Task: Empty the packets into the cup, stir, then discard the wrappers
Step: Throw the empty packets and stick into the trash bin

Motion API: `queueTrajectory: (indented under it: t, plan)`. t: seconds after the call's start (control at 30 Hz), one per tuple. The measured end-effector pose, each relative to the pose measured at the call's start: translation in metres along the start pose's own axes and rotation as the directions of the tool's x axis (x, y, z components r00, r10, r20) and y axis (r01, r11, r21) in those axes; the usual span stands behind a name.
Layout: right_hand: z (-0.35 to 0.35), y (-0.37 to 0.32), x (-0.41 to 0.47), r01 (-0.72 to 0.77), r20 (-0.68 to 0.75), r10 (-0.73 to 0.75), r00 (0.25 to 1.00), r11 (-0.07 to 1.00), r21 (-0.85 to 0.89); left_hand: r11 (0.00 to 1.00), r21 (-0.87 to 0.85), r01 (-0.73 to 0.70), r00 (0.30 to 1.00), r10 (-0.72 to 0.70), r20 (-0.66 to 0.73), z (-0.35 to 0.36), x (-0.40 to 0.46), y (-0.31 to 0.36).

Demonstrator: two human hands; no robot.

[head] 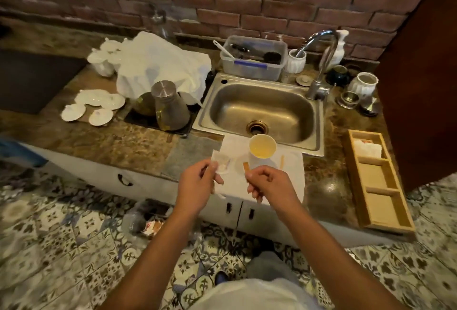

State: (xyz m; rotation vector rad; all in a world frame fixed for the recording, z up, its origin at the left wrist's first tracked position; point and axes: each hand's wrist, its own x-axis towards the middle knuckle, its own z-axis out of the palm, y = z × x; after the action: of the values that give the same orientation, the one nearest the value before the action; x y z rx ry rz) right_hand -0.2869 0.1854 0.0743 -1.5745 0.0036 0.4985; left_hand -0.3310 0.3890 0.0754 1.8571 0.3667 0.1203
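No writing is legible anywhere. Nearest, the left hand (197, 183) pinches a pale, crumpled packet (222, 165); the right hand (268, 182) is closed around a thin orange-brown packet (246, 167). At twelve o'clock from them, a white cup (262, 151) of yellowish liquid stands on a white cloth (291, 173) covering the surface (138, 141). A steel sink (262, 109) lies beyond.

No text, label, brand or number can be read anywhere. The packets (367, 148) in the wooden tray (378, 213) at three o'clock show red marks too blurred to make out.
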Motion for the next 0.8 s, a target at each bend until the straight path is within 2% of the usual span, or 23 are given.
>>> queueTrajectory:
  t: [0.23,0.37,0.5,0.67,0.8]
  plan:
    - [0.087,0.001,0.021,0.003,0.227,0.023,0.974,0.994,-0.112,0.989,-0.088,0.121,0.963,-0.138,-0.231,-0.078,-0.034,-0.045]
    - [0.135,0.000,0.044,0.026,0.318,0.060,0.946,0.965,-0.259,0.961,-0.178,0.214,0.892,-0.266,-0.365,-0.109,-0.046,-0.069]
    - [0.179,0.004,0.075,0.035,0.387,0.104,0.916,0.941,-0.337,0.923,-0.261,0.284,0.804,-0.377,-0.459,-0.134,-0.047,-0.089]
    - [0.227,0.020,0.111,0.024,0.427,0.177,0.887,0.905,-0.425,0.870,-0.319,0.375,0.684,-0.492,-0.539,-0.158,-0.049,-0.118]
    - [0.257,0.037,0.130,-0.047,0.474,0.274,0.836,0.899,-0.436,0.821,-0.359,0.443,0.584,-0.569,-0.580,-0.170,-0.052,-0.139]
